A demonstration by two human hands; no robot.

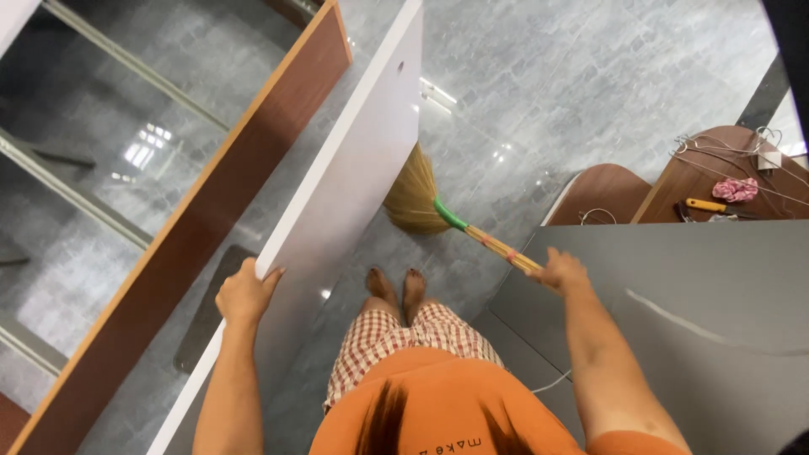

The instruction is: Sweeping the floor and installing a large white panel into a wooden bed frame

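My left hand (245,293) grips the top edge of a tall white board (354,160) that stands on its side and leans away from me. My right hand (560,271) is closed on the bamboo handle of a straw broom (419,198) with a green band. The broom's bristles touch the grey tiled floor beside the board, just ahead of my bare feet (396,286).
A brown wood-edged panel (211,211) stands left of the white board. A grey cabinet top (699,320) is at my right. Beyond it, brown tabletops (716,181) hold cables, a yellow-handled tool and a pink cloth. A dark mat (206,312) lies on the floor.
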